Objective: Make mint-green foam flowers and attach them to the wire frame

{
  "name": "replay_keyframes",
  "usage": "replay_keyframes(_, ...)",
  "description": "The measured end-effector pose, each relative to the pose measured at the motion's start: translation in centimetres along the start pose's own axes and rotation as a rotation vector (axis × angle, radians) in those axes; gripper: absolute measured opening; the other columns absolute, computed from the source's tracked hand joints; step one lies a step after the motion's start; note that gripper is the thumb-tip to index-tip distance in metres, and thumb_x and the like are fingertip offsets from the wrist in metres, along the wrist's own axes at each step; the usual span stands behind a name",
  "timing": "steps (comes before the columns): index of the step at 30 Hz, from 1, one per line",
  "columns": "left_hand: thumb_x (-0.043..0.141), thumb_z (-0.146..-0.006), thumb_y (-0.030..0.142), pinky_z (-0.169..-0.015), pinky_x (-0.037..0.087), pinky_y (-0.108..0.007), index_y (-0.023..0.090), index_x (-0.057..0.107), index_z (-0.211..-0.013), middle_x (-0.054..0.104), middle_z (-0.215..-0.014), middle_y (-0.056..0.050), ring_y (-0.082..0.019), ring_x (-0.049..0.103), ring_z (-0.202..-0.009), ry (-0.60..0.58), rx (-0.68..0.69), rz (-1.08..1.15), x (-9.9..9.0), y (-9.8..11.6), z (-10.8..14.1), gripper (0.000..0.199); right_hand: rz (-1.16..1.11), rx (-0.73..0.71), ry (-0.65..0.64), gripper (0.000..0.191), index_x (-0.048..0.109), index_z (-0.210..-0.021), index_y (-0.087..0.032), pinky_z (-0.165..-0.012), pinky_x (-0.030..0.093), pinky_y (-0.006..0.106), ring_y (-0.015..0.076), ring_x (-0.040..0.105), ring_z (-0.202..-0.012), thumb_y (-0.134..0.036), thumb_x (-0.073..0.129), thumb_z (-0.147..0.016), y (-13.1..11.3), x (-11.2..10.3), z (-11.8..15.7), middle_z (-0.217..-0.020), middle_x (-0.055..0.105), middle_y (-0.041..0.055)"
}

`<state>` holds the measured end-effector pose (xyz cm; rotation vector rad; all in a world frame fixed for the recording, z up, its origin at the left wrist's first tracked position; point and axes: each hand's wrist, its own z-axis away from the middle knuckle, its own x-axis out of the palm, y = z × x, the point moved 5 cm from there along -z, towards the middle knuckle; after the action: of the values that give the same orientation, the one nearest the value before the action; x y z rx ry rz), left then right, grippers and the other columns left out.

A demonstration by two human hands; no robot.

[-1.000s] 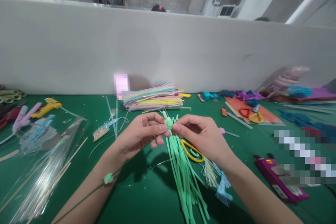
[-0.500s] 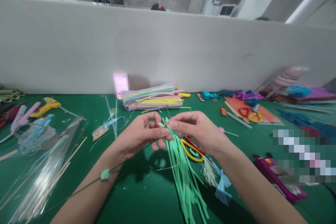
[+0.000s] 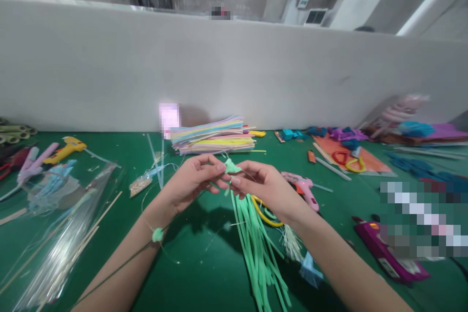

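Note:
Between my hands is a small light-green piece, leaf-like in shape [image 3: 231,166], held up over the table. My left hand [image 3: 199,175] pinches its left side with thumb and fingers. The fingers of my right hand [image 3: 258,180] are closed at its lower right. A thin dark-green stem [image 3: 120,267] runs across my left forearm, bearing another light-green tuft [image 3: 157,235]. Fine wire curls near both. Below my hands lies a bundle of mint-green strips [image 3: 256,248], its upper end partly hidden by my right hand.
A stack of pastel strips [image 3: 215,136] lies by the grey partition [image 3: 234,68]. A yellow glue gun [image 3: 68,150] and clear-wrapped sticks [image 3: 69,243] are left. Right are a pink glue gun [image 3: 305,189], a purple device [image 3: 389,253] and red-and-yellow scissors [image 3: 353,161].
My hands have shifted slightly, and the green piece now shows more fully above my fingers. My right hand has lowered a little, uncovering the pink glue gun. The tuft on the stem moved rightward.

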<state>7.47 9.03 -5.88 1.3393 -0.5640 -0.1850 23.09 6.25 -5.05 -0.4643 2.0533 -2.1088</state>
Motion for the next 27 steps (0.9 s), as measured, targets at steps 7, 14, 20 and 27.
replay_keyframes(7,0.079,-0.079,0.037,-0.053,0.05,-0.018,0.018,0.062,-0.08,0.073,-0.075,-0.001,-0.013,0.071,-0.069,0.085,0.053,-0.097,-1.1,0.0,-0.2,0.026,-0.079,0.039,-0.1,0.035,0.07,-0.111,-0.023,-0.068,0.054,0.024,0.0118,0.07,-0.076,-0.019,0.079,-0.077,0.3,0.0,0.0,-0.095,0.072,0.0007)
replay_keyframes(14,0.079,-0.079,0.038,-0.052,0.048,-0.02,0.017,0.065,-0.082,0.069,-0.073,-0.002,-0.013,0.066,-0.065,0.164,0.026,-0.204,-1.6,-0.1,-0.3,0.025,-0.16,0.155,-0.145,0.034,0.068,-0.113,-0.024,-0.069,0.055,0.023,0.0106,0.07,-0.078,-0.025,0.078,-0.081,1.6,0.4,0.3,-0.1,0.071,0.0016)
replay_keyframes(20,0.083,-0.074,0.035,-0.052,0.045,-0.016,0.017,0.069,-0.077,0.061,-0.077,0.0,-0.01,0.058,-0.069,0.304,0.072,-0.215,-4.5,0.4,-0.8,0.023,0.057,-0.045,-0.211,0.011,0.073,-0.089,-0.022,-0.092,0.051,0.035,0.0193,0.063,-0.11,-0.032,0.076,-0.084,0.2,-1.4,0.4,-0.106,0.07,0.0063)
replay_keyframes(27,0.086,-0.069,0.038,-0.053,0.048,-0.017,0.019,0.07,-0.081,0.061,-0.076,0.0,-0.011,0.059,-0.071,0.417,0.138,-0.109,-8.3,3.6,1.8,0.027,0.544,-0.113,-0.093,0.015,0.082,-0.088,-0.027,-0.08,0.051,0.034,0.016,0.06,-0.088,-0.033,0.068,-0.087,1.0,-4.9,0.1,-0.103,0.055,0.0052)
